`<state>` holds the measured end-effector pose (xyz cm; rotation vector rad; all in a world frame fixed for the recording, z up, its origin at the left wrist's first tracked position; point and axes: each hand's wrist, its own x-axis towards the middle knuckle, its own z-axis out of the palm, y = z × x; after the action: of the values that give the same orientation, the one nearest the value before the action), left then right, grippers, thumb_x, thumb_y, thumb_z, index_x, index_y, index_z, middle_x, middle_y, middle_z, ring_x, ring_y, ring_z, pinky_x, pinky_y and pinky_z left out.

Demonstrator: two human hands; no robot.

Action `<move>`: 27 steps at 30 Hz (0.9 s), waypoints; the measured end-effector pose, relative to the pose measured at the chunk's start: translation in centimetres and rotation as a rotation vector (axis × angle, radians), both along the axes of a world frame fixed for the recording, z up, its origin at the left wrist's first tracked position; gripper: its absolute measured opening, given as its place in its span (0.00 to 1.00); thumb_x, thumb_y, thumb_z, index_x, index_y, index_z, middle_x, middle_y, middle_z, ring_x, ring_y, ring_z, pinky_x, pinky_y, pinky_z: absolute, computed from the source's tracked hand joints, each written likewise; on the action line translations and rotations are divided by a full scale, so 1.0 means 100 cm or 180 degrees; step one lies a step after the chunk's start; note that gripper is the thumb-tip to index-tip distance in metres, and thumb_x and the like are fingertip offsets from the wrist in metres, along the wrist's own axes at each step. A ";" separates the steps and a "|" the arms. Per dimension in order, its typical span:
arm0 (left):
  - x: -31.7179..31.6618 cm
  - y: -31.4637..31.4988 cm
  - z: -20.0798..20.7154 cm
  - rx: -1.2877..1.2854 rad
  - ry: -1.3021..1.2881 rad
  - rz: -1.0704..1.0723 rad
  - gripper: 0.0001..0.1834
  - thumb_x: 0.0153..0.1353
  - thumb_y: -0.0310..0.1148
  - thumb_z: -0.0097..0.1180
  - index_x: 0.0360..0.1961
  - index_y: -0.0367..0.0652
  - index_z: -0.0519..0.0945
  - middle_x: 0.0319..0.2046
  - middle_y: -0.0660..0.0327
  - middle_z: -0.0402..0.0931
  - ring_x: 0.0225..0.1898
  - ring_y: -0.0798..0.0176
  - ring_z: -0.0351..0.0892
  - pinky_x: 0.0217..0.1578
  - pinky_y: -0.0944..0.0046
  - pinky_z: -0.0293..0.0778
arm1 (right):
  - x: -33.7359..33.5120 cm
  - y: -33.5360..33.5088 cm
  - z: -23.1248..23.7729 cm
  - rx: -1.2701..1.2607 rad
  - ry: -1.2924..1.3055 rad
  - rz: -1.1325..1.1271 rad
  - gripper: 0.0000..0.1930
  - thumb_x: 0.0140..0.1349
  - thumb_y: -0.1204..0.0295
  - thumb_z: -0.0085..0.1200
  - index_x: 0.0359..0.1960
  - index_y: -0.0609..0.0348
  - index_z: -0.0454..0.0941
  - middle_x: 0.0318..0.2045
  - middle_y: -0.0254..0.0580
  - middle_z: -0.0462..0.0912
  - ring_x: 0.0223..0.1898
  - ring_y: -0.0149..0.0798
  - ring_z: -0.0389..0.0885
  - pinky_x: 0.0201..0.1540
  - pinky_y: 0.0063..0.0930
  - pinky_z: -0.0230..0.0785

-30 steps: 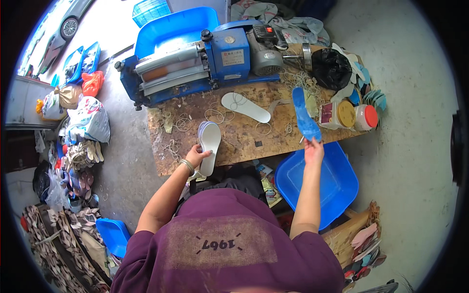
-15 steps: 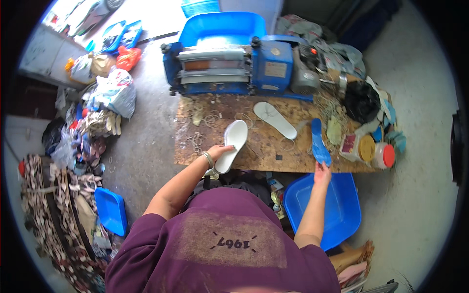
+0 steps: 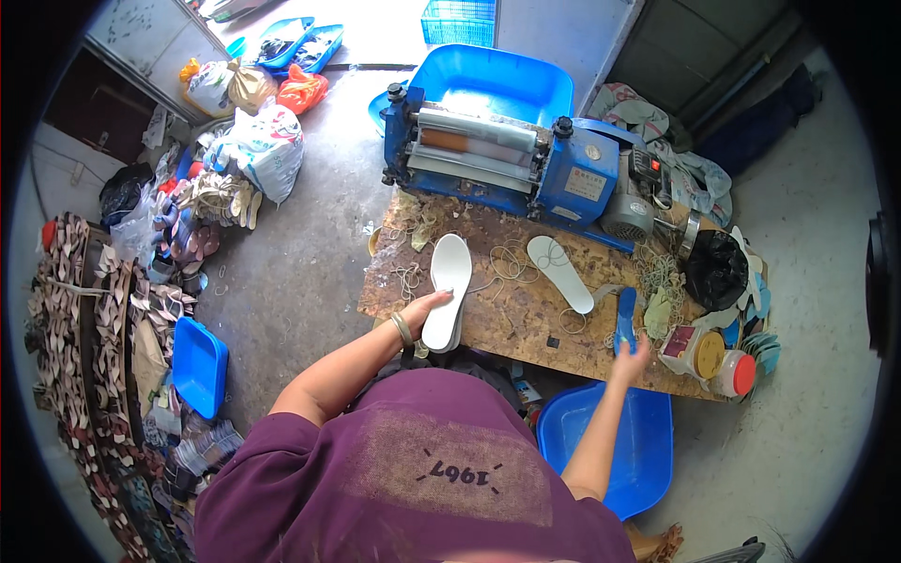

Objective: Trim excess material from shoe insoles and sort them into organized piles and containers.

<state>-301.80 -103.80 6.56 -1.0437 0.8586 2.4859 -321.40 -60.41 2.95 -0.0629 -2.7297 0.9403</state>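
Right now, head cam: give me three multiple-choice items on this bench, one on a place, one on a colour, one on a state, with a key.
1. Where does the lone white insole lie?
A. In the blue tub on the floor
B. On the wooden table, in front of the blue roller machine
C. On top of the black bag

2. What colour is the insole in the right hand?
A. Blue
B. Red
C. Yellow

3. What is the left hand doing?
A. Hanging free above the floor
B. Gripping a jar lid
C. Resting on the stack of white insoles

Key: 1 B, the insole lies flat on the wooden table, just below the blue roller machine. 2 A, the blue insole stands up from the fingers. 3 C, the fingers lie across the stack of white insoles.
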 end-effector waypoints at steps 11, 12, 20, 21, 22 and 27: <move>0.027 -0.024 0.019 -0.0064 0.0363 0.0491 0.28 0.57 0.52 0.56 0.49 0.41 0.72 0.40 0.59 0.78 0.37 0.62 0.80 0.39 0.60 0.77 | 0.065 -0.279 0.072 -0.2220 -0.2607 0.2626 0.23 0.62 0.72 0.52 0.59 0.61 0.65 0.49 0.42 0.75 0.47 0.34 0.76 0.48 0.28 0.70; 0.026 -0.026 0.024 -0.0359 0.0478 0.0642 0.31 0.56 0.56 0.55 0.51 0.42 0.71 0.41 0.58 0.77 0.39 0.61 0.79 0.40 0.60 0.76 | 0.081 -0.294 0.076 -0.2341 -0.2717 0.2749 0.28 0.59 0.70 0.55 0.61 0.62 0.61 0.52 0.46 0.72 0.51 0.36 0.74 0.50 0.29 0.69; 0.036 -0.062 0.051 -0.0129 0.1298 0.0966 0.40 0.55 0.63 0.49 0.55 0.39 0.65 0.47 0.52 0.72 0.48 0.54 0.75 0.47 0.49 0.74 | 0.140 -0.358 0.120 -0.1658 -0.1972 0.3597 0.41 0.50 0.70 0.63 0.64 0.64 0.52 0.61 0.54 0.60 0.59 0.46 0.66 0.54 0.36 0.69; 0.038 -0.066 0.059 0.0142 0.1592 0.0772 0.41 0.54 0.64 0.50 0.55 0.37 0.65 0.48 0.50 0.71 0.49 0.51 0.74 0.48 0.47 0.74 | 0.139 -0.362 0.120 -0.2053 -0.2248 0.3651 0.41 0.49 0.71 0.63 0.64 0.65 0.52 0.61 0.53 0.60 0.59 0.46 0.66 0.53 0.37 0.71; 0.041 -0.067 0.056 0.0083 0.1635 0.0910 0.44 0.51 0.65 0.51 0.55 0.36 0.65 0.49 0.47 0.70 0.51 0.45 0.72 0.50 0.44 0.73 | 0.142 -0.366 0.119 -0.2039 -0.2152 0.3700 0.40 0.49 0.72 0.62 0.63 0.65 0.54 0.60 0.51 0.59 0.58 0.45 0.67 0.51 0.35 0.73; 0.067 -0.089 0.042 0.0162 0.1578 0.0950 0.48 0.47 0.67 0.54 0.56 0.36 0.65 0.50 0.47 0.70 0.52 0.47 0.72 0.50 0.45 0.72 | 0.155 -0.386 0.125 -0.1950 -0.2114 0.3771 0.36 0.50 0.72 0.62 0.61 0.65 0.59 0.58 0.48 0.62 0.55 0.43 0.70 0.50 0.33 0.73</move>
<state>-295.06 -112.66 10.72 -0.5725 0.8068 3.0721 -305.93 -99.02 15.44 1.4979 -2.7259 2.3539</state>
